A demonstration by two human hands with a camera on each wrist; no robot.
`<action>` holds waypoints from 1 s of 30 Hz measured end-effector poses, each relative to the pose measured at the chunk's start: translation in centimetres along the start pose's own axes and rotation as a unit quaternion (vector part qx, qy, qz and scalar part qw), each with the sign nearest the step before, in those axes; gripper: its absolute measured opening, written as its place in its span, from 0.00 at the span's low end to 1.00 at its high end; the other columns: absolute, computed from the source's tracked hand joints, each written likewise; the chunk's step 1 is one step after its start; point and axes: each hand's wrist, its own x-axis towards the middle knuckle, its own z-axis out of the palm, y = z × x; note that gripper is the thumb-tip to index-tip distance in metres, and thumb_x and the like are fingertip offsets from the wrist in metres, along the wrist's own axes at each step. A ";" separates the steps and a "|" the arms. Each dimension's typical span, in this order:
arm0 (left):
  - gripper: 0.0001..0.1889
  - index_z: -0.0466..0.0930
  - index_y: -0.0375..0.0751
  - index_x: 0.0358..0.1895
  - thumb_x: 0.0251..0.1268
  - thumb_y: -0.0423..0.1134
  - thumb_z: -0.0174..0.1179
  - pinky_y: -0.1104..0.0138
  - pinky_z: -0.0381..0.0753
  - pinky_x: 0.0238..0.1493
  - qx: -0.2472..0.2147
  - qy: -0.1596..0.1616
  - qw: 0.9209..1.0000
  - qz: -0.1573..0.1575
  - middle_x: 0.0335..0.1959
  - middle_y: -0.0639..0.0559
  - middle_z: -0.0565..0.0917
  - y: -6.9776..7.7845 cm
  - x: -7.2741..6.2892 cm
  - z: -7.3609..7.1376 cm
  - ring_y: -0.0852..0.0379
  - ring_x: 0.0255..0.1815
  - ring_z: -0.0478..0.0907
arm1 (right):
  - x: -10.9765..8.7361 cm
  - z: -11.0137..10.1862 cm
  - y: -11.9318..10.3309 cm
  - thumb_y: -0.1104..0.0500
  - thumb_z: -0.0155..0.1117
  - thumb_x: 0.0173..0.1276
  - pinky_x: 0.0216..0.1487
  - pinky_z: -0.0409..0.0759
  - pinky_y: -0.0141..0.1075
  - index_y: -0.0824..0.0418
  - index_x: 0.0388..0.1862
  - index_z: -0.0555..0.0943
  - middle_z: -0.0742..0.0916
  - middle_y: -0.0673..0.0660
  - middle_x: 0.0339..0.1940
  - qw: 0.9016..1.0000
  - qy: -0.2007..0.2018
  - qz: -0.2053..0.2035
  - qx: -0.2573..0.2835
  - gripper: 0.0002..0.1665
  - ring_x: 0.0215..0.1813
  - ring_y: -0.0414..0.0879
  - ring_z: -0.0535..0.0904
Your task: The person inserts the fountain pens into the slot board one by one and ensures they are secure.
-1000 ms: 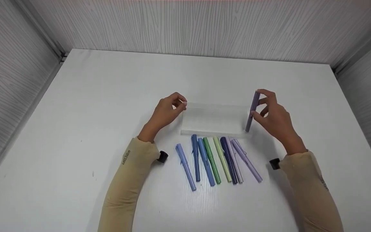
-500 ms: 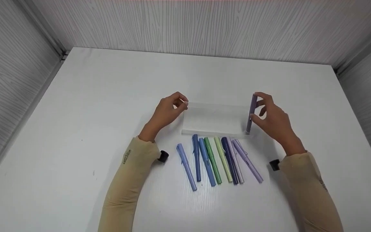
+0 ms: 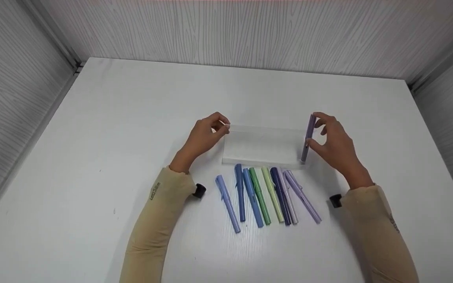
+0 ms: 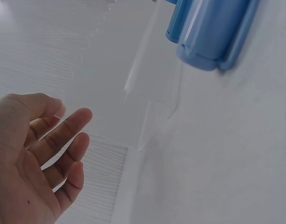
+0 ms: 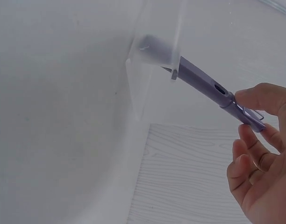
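My left hand (image 3: 207,133) pinches the far left corner of a clear plastic box (image 3: 262,161) between thumb and index finger. In the left wrist view its other fingers (image 4: 63,163) are spread and loosely bent. My right hand (image 3: 334,145) holds a purple capped pen (image 3: 309,131) at its clip end, tilted steeply upright at the box's right end. From the right wrist view, the pen's lower part (image 5: 154,49) shows through the clear wall of the box. Thumb and fingertips grip the pen near the clip.
Several capped pens lie side by side in front of the box, among them a light blue pen (image 3: 228,204), a green pen (image 3: 260,196), a yellow-green pen (image 3: 272,194) and a lilac pen (image 3: 303,196). They rest on a white table (image 3: 140,102) with panelled walls around it.
My right hand has lowered the purple pen slightly at the box's right end, then leaned its top a little to the right. The left hand and the lying pens stay put.
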 end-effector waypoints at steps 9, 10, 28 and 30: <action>0.09 0.78 0.40 0.47 0.72 0.40 0.55 0.66 0.71 0.40 0.003 -0.001 1.000 0.003 0.37 0.42 0.87 0.0 0.0 0.1 0.52 0.37 0.80 | 0.1 0.0 0.4 0.63 0.65 0.65 0.38 0.68 0.44 0.57 0.73 0.58 0.76 0.63 0.57 1.000 -0.013 0.006 0.016 0.41 0.51 0.57 0.74; 0.09 0.78 0.40 0.47 0.72 0.40 0.55 0.65 0.71 0.40 0.002 -0.001 1.000 0.003 0.37 0.42 0.87 0.0 0.0 0.1 0.52 0.37 0.80 | 0.1 0.0 0.4 0.63 0.65 0.65 0.38 0.68 0.44 0.56 0.74 0.58 0.76 0.63 0.58 1.000 -0.014 0.007 0.016 0.41 0.51 0.57 0.74; 0.09 0.78 0.40 0.48 0.72 0.40 0.54 0.66 0.72 0.41 0.003 -0.001 1.000 -0.007 0.37 0.42 0.87 0.1 0.0 0.1 0.52 0.38 0.80 | -1.6 -1.1 -0.8 0.61 0.68 0.64 0.32 0.71 0.43 0.56 0.72 0.61 0.76 0.62 0.55 0.998 -0.006 -0.052 -0.032 0.41 0.47 0.52 0.76; 0.09 0.78 0.39 0.47 0.72 0.39 0.54 0.65 0.72 0.41 -0.001 0.000 1.000 -0.001 0.37 0.41 0.87 0.1 0.0 0.0 0.51 0.38 0.81 | -2.0 -1.1 -1.0 0.62 0.69 0.62 0.32 0.72 0.43 0.57 0.71 0.62 0.76 0.62 0.54 0.997 -0.005 -0.063 -0.040 0.40 0.46 0.52 0.76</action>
